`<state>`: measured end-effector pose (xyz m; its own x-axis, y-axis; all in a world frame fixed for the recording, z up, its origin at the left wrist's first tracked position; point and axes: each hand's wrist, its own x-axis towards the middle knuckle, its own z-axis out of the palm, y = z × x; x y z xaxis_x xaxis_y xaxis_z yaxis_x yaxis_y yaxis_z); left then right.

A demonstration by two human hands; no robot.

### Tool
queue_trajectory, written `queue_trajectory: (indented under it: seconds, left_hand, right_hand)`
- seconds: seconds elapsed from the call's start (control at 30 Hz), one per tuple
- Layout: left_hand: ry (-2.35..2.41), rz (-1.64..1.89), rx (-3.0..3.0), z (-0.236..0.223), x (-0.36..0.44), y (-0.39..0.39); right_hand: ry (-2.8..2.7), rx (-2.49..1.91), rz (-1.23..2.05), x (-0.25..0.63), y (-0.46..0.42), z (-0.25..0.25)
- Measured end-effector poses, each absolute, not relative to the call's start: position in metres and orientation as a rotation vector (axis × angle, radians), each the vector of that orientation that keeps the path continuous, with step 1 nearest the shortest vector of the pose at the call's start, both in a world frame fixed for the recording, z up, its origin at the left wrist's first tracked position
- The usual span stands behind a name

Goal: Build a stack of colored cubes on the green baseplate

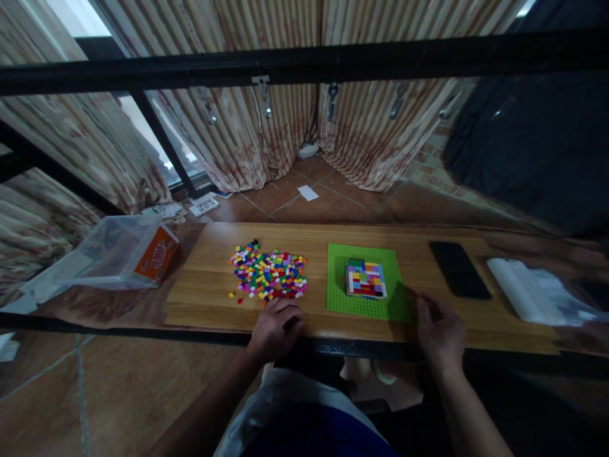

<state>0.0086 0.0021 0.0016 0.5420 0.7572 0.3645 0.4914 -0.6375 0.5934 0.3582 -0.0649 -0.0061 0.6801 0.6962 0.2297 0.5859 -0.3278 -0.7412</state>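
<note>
Green baseplate (335, 279), bearing a brick block (365, 278), is set on the tabletop (200, 285) between the curled left hand (277, 327), near loose bricks (269, 273), and curled right hand (441, 330); any grip cannot be discerned.

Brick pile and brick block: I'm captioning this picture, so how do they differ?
The brick pile is loosely scattered; the brick block is compactly assembled. The pile lies on the wooden board, the block on the green baseplate. The pile spreads wider than the block. Both are many-coloured.
</note>
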Motion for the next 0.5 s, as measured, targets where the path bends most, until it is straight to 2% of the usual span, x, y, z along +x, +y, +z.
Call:
queue_trajectory:
  seconds: [0.23,0.5]
  left_hand:
    - [1.086,1.048,2.211,0.006,0.009,-0.008]
    - [1.421,1.242,2.123,0.009,-0.003,-0.011]
  right_hand:
    - [-1.213,-2.176,-0.092,0.379,-0.066,-0.024]
    - [-1.305,-2.199,-0.286,0.378,-0.064,-0.031]
